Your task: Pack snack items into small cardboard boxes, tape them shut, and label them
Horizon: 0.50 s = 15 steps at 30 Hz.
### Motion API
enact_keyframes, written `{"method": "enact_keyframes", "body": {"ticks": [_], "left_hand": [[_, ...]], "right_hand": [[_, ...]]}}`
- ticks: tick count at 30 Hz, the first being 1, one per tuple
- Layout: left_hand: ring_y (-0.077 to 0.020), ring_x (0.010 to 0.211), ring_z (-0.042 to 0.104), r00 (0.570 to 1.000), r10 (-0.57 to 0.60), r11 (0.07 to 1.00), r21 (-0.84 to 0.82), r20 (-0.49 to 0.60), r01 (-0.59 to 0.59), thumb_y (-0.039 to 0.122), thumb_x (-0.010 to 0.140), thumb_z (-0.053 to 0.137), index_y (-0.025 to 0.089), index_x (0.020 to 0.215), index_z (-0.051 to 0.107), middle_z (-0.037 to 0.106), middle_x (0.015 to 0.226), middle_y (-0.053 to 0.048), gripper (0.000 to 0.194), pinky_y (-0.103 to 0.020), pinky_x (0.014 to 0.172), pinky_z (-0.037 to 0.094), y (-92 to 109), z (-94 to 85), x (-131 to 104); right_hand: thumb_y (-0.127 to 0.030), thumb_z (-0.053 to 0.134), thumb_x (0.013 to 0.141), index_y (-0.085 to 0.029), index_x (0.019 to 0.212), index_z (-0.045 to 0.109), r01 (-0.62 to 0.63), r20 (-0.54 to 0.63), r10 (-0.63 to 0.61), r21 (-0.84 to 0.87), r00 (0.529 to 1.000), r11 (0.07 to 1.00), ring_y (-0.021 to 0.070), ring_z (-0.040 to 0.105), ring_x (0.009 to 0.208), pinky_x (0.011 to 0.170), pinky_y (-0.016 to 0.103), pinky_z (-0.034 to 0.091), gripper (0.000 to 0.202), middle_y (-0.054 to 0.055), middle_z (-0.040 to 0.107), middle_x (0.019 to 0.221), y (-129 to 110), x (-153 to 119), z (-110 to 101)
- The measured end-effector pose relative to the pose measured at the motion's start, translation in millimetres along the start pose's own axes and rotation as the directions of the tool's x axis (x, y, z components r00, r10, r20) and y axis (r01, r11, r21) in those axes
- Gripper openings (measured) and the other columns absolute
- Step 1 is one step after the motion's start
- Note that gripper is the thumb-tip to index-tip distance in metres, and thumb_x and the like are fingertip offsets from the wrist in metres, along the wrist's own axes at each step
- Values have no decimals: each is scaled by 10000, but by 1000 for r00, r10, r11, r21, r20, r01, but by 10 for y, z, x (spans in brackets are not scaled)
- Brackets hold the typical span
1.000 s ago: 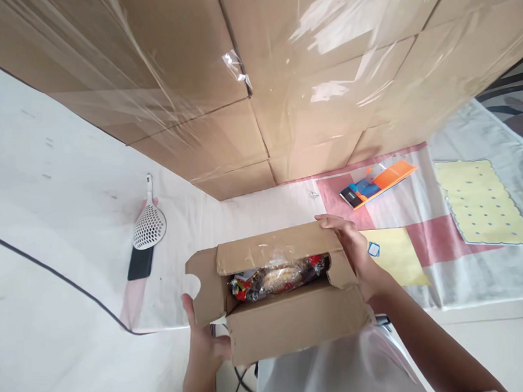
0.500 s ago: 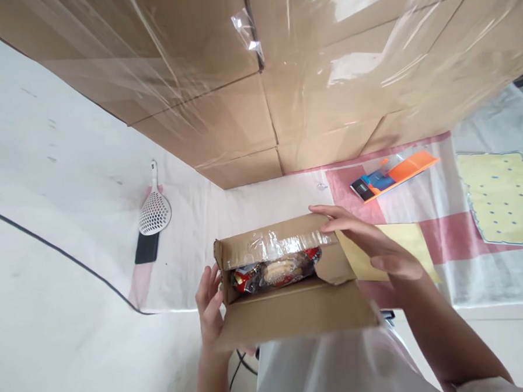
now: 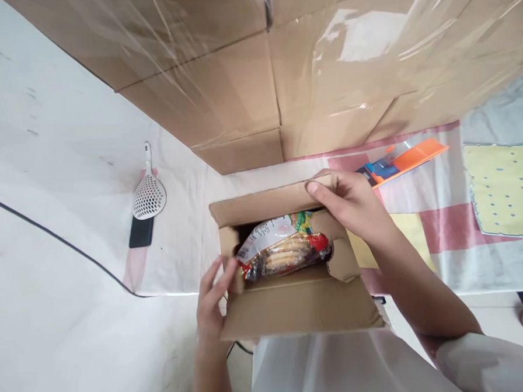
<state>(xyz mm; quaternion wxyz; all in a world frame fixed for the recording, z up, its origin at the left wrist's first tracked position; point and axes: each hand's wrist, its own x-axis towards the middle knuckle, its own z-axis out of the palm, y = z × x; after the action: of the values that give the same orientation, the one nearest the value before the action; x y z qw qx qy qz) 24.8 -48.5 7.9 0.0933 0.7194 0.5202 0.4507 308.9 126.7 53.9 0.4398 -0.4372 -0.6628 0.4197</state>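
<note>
A small cardboard box with its flaps spread apart is held in front of my body. Inside lies a clear packet of round biscuits with red ends and a white printed panel. My right hand pinches the far flap near its right end, thumb on the inner face. At the left end, my left hand grips the box, its fingertips over the short side flap. The lower part of the packet is hidden in the box.
Taped, film-wrapped cartons rise behind the box. A white perforated skimmer overlaps a black phone-like slab on the left. To the right lie an orange-and-blue package, a yellow sheet and a dotted yellow cloth.
The far flap has swung up and back, baring more of the biscuit packet. My right hand now pinches that flap with the thumb inside. My left fingers have moved onto the side flap.
</note>
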Motion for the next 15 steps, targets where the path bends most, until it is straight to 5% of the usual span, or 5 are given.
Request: {"method": "enact_keyframes", "body": {"ticks": [3, 6, 10, 13, 15], "left_hand": [[-242, 1385, 593, 989, -51, 990, 135, 140, 32, 363, 1080, 432, 262, 1256, 691, 741, 1310, -88, 329, -463, 1215, 414, 131, -7, 74], [-287, 1347, 619, 991, -101, 989, -95, 88, 109, 468, 1047, 495, 208, 1404, 594, 720, 1320, -138, 453, -487, 1143, 497, 155, -10, 109], [-215, 1292, 646, 961, -244, 960, -173, -128, 220, 134, 861, 746, 338, 1435, 524, 526, 1554, -74, 648, -368, 1033, 576, 184, 98, 163], [-230, 1526, 408, 878, -466, 879, -170, -111, 445, 137, 898, 674, 379, 1467, 494, 354, 1688, -33, 644, -379, 1171, 472, 289, 238, 269], [-247, 1569, 340, 759, -650, 739, -272, -46, 616, 182, 946, 593, 402, 1543, 410, 335, 1706, -20, 662, -422, 1229, 415, 339, 303, 341]], "right_hand": [[-653, 482, 1021, -230, 901, 738, 67, 149, -88, 144, 985, 987, 246, 690, 1045, 935, 396, 559, 509, 59, 750, 1022, 67, -53, -37], [-672, 448, 1020, -308, 1101, 780, 158, 319, -189, 120, 929, 980, 325, 421, 1495, 1261, 533, 324, 500, 44, 596, 1497, 114, -238, -151], [-404, 645, 986, -441, 1421, 600, -65, 304, 53, 28, 951, 998, 314, 264, 1588, 1267, 507, 349, 439, -63, 310, 1699, 150, -473, -197], [-430, 666, 958, -478, 1511, 476, -198, 232, 156, 170, 960, 965, 302, 396, 1513, 1191, 459, 458, 586, -66, 419, 1631, 211, -532, -111], [-557, 641, 941, -481, 1494, 491, -177, 199, 115, 332, 973, 927, 300, 470, 1449, 1145, 460, 499, 578, -58, 510, 1565, 285, -559, -47]]}}
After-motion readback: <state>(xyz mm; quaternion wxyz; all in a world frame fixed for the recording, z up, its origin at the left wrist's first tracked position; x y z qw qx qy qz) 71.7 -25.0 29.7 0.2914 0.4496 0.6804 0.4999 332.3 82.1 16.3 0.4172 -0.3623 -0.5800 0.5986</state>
